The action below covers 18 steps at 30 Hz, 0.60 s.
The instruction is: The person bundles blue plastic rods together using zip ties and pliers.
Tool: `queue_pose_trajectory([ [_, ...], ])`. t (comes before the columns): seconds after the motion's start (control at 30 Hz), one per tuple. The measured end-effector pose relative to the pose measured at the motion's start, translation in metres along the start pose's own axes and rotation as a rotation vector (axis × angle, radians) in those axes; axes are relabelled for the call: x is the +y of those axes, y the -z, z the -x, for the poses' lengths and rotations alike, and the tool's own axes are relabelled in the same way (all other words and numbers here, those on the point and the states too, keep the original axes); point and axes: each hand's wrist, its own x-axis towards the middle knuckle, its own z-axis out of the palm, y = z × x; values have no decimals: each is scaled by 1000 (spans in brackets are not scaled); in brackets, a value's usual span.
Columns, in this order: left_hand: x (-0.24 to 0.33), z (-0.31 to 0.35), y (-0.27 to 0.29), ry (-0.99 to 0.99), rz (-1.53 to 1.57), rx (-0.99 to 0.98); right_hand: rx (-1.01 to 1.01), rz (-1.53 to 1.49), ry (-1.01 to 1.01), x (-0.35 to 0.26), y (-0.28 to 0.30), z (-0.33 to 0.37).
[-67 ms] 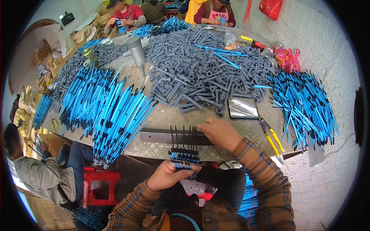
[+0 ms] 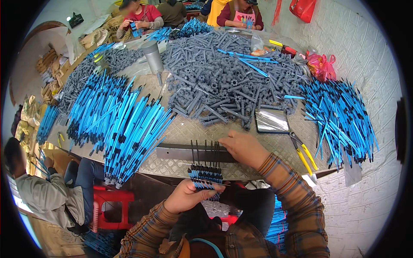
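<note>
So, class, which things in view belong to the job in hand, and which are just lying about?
Job in hand:
blue-and-black rods, in the left hand
right hand, at their tips
probably the piled blue rods and grey pieces

Apparently lying about:
yellow-handled pliers
grey cup
pink bag

Red bag (image 2: 302, 9) on white wall (image 2: 361, 51), pink plastic bag (image 2: 323, 67), red stool (image 2: 112, 196)

It was an assembly workshop: a shared bench (image 2: 183, 129) bore a great heap of grey plastic parts (image 2: 215, 77), with blue rods (image 2: 340, 116) piled left and right of that heap, yellow-handled pliers (image 2: 302, 159) before it, and people (image 2: 149, 13) handling more rods beyond it.
</note>
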Motion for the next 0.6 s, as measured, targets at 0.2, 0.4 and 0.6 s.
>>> queue_pose_trajectory([
  [0.2, 7, 4, 5, 45, 40, -3, -56, -31, -5, -5, -1, -12],
  [0.4, 16, 4, 15, 63, 63, -82, -63, -112, 9, -11, -8, -26],
  [0.6, 24, 5, 28, 88, 72, -135, -63, -140, 35, -11, -16, -35],
])
